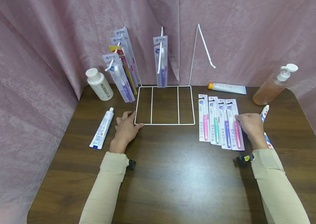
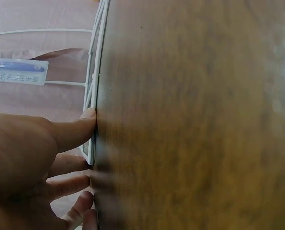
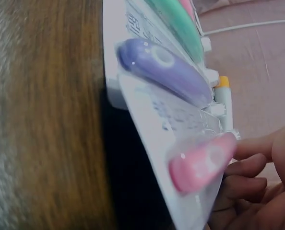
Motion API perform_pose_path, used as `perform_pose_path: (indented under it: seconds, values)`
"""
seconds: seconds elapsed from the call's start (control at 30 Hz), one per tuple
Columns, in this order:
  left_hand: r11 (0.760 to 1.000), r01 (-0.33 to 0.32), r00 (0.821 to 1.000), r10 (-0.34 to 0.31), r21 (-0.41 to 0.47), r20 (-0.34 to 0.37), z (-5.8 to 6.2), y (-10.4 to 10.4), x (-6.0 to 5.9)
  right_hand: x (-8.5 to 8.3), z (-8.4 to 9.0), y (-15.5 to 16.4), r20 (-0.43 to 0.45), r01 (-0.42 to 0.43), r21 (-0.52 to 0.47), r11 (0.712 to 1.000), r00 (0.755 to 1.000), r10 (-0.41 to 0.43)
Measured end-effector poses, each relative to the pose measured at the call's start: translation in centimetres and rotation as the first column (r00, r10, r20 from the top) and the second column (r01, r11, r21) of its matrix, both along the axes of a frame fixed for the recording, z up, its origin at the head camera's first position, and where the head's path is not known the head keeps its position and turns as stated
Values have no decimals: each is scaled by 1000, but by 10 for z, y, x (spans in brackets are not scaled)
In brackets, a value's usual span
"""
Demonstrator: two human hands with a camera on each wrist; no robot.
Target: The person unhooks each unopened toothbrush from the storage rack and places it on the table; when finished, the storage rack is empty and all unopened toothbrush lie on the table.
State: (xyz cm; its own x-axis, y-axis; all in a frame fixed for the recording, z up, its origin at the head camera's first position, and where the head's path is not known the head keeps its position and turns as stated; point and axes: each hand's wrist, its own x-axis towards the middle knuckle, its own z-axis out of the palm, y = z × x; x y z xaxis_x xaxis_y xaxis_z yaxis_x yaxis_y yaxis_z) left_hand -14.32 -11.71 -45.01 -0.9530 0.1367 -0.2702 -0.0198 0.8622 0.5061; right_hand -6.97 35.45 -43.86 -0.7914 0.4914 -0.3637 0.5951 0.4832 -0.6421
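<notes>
Four toothbrush packs lie side by side on the wooden table. My right hand (image 1: pixel 242 121) pinches the right edge of the rightmost one, the pink toothbrush pack (image 1: pixel 234 132). In the right wrist view that pink pack (image 3: pixel 200 165) is tipped up off the table, with my right hand (image 3: pixel 257 163) curled round its edge. It overlaps the purple pack (image 3: pixel 166 67). My left hand (image 1: pixel 132 120) lies flat on the table. Its thumb (image 2: pixel 77 127) presses against the front left corner of the white wire rack (image 1: pixel 164 123).
Several toothbrush packs (image 1: pixel 121 71) hang on the rack's left hook and one pack (image 1: pixel 161 62) hangs on the middle hook. The right hook (image 1: pixel 206 49) is bare. A white bottle (image 1: pixel 99 84), toothpaste tubes (image 1: pixel 102 129) and a pump bottle (image 1: pixel 272 87) ring the table; pink curtains close it in.
</notes>
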Motion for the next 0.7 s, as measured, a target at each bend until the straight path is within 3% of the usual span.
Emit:
perform_pose_path:
  seconds: [0.3,0.7]
  values:
    - [1000,7,1000,-7,-1,-5,0,0,0,3,-4,0,-40,51,77,996,998,-48]
    - [1000,3,1000,-3,-1,-6,-1,0,0,5,-5,-5,-69,107,27,994,992,-105]
